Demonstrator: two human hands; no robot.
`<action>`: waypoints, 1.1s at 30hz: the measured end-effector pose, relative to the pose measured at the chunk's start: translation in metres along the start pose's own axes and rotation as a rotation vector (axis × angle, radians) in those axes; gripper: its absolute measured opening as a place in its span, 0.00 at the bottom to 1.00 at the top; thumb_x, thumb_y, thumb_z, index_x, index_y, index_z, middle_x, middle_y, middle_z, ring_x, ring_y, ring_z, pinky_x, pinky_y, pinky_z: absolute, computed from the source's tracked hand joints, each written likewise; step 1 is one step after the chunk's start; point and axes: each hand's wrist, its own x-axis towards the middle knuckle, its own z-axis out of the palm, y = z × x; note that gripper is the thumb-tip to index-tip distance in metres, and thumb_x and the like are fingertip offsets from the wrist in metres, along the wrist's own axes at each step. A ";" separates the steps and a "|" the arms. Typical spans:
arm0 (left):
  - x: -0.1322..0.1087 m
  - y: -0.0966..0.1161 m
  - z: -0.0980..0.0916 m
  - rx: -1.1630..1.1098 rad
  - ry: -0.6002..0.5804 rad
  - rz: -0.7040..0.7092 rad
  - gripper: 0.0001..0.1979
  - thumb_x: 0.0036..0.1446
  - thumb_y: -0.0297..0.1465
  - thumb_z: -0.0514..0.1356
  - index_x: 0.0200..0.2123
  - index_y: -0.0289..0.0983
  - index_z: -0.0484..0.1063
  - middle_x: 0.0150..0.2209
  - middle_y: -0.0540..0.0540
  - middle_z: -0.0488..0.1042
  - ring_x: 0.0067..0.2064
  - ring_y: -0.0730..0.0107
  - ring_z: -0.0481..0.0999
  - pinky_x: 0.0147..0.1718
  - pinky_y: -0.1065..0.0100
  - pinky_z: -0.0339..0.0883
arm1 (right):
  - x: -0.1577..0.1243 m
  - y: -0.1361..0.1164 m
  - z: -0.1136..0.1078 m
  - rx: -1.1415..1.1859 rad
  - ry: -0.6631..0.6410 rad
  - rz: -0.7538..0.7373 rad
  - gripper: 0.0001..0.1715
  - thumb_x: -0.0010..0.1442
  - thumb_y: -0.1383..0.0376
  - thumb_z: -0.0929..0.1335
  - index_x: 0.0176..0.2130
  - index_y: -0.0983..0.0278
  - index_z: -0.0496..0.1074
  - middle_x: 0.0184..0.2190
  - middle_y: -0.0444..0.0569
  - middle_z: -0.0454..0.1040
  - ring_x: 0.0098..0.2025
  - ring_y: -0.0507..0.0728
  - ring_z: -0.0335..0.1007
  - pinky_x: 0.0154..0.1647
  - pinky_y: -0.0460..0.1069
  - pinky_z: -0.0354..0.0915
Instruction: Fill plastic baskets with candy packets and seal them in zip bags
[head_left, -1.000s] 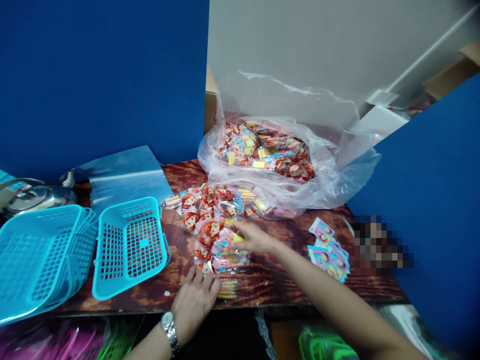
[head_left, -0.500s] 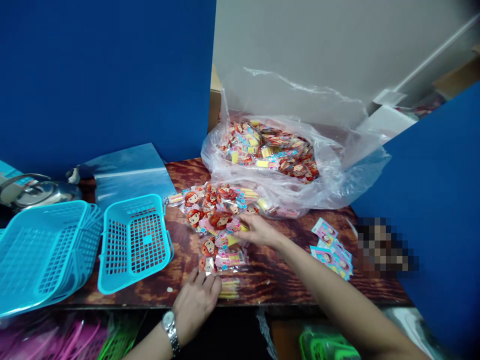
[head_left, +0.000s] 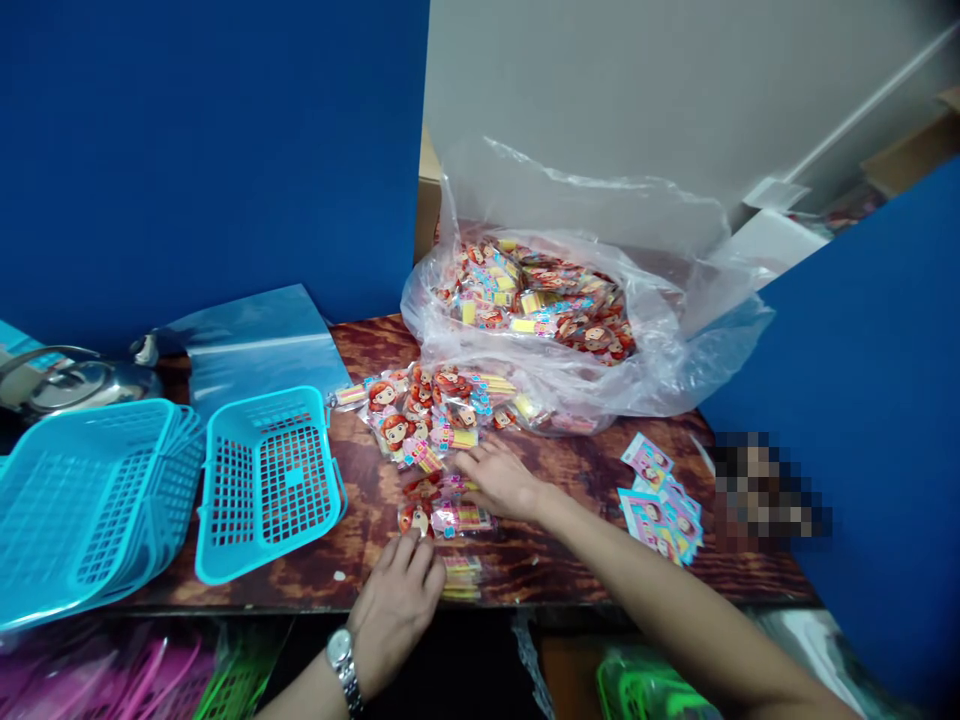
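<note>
My right hand (head_left: 496, 480) pinches a clear packet (head_left: 435, 488) printed with a red-haired cartoon girl and holding yellow sticks. That packet is blurred, just above another packet (head_left: 461, 519) lying near the front of the table. Fingers lightly spread, my left hand (head_left: 401, 595) rests over the left ends of the front packets and touches them. From under it sticks out the yellow end of one more packet (head_left: 461, 577). Behind both hands lies a loose heap of like packets (head_left: 420, 405).
A clear plastic bag (head_left: 667, 350) full of packets stands behind the heap. Blue baskets, one single (head_left: 217, 490) and a nested stack (head_left: 67, 500), occupy the left. Printed cards (head_left: 664, 515) lie right. A metal kettle (head_left: 90, 388) and a plastic sheet (head_left: 262, 340) are behind the baskets.
My right hand has moved down and slightly left, bringing a packet from the heap toward the front packets. The left hand has stayed almost in place.
</note>
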 end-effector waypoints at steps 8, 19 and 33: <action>-0.002 0.000 0.009 0.086 0.448 0.142 0.10 0.51 0.31 0.61 0.37 0.35 0.69 0.64 0.37 0.48 0.64 0.46 0.43 0.60 0.45 0.31 | -0.009 -0.036 0.012 0.266 -0.005 -0.116 0.25 0.54 0.65 0.67 0.52 0.64 0.63 0.44 0.55 0.69 0.41 0.58 0.69 0.39 0.49 0.64; -0.006 -0.002 0.007 -0.070 0.399 0.022 0.11 0.48 0.28 0.62 0.37 0.36 0.69 0.64 0.31 0.47 0.63 0.41 0.49 0.55 0.42 0.46 | -0.032 -0.019 0.032 0.878 -0.074 -0.135 0.19 0.65 0.60 0.58 0.51 0.64 0.65 0.40 0.47 0.73 0.40 0.53 0.68 0.42 0.47 0.64; -0.013 -0.004 0.015 -0.018 0.407 0.052 0.11 0.51 0.32 0.60 0.39 0.38 0.71 0.58 0.37 0.62 0.60 0.46 0.55 0.55 0.44 0.47 | -0.029 -0.014 0.038 0.731 0.131 -0.011 0.20 0.63 0.58 0.61 0.51 0.65 0.68 0.45 0.53 0.71 0.44 0.55 0.68 0.47 0.50 0.63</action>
